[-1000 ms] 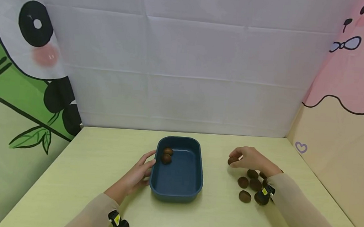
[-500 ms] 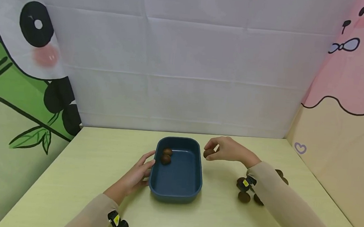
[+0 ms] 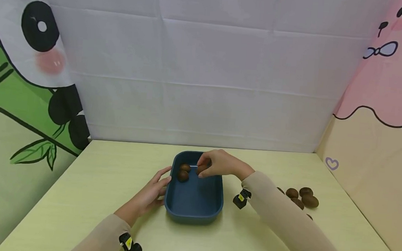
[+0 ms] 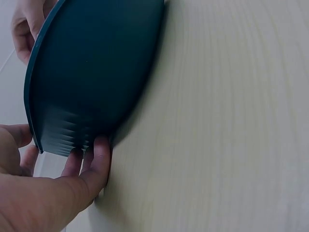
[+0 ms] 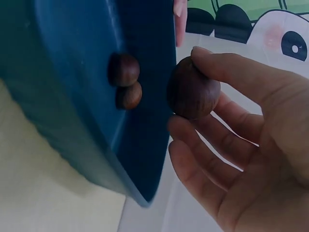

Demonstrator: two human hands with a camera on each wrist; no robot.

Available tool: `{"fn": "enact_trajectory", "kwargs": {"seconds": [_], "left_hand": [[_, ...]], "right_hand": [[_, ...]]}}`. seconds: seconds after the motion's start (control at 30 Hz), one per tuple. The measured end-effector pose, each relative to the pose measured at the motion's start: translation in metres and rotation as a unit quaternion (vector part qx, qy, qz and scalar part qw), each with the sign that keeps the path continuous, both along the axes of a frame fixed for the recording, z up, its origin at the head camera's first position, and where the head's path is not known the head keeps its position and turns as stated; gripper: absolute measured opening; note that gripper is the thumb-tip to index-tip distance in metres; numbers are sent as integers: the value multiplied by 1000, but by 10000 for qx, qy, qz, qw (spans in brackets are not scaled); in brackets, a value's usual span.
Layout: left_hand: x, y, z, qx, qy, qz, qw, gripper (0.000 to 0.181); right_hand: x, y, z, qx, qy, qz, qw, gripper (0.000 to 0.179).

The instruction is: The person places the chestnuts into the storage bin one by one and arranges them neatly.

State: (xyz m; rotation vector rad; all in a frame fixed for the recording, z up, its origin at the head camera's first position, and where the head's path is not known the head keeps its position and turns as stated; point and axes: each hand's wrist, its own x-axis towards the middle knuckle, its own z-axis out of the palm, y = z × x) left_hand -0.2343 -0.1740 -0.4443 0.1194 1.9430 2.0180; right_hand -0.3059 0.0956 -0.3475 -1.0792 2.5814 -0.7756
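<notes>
A dark blue rectangular plastic bin [image 3: 195,200] stands in the middle of the table. My left hand [image 3: 149,194] touches its left side with spread fingers; in the left wrist view the fingertips [image 4: 100,147] lie against the outer wall. Over the far part of the bin, my right hand [image 3: 221,163] pinches a brown chestnut [image 5: 193,92] between thumb and fingers. Two chestnuts [image 3: 183,175] lie side by side inside, near the left wall. The held chestnut is partly covered by my fingers in the head view.
Several more chestnuts [image 3: 310,201] lie on the table at the right, some hidden behind my right sleeve [image 3: 286,215]. A white cloth backdrop [image 3: 204,82] closes off the table's far edge, with cartoon-printed panels at both sides.
My right hand has carried the chestnut leftward from beside the loose chestnuts at the right to over the bin. My left hand stays at the bin's side.
</notes>
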Motion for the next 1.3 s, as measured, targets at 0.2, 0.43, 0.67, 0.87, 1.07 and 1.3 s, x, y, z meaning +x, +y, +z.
{"fn": "enact_trajectory", "kwargs": {"seconds": [0.2,0.43,0.67,0.87,1.07,1.3], "left_hand": [[0,1,0,8,-28,92,10000,55],[-1,1,-1,-64,-36,127,9999,54],[-2,0,-2,-131,46,41,9999,57],[-3,0,-3,-45,-16,55,10000,56],[-2,0,-4,-65,3,39,10000,58],[-4,0,-5,-57,-33,66,10000,57]], "right_hand": [[-5,-25,-9,259,-201,-87,9994,34],[-8,-48,-17,561,-330,-213,9977,34],[-14,-63,-33,557,-717,-429,9949,28],[-16,-71,-48,756,-752,-522,9929,23],[-12,-73,-51,822,-848,-603,9912,21],[-12,-72,-52,292,-1316,-797,9877,24]]}}
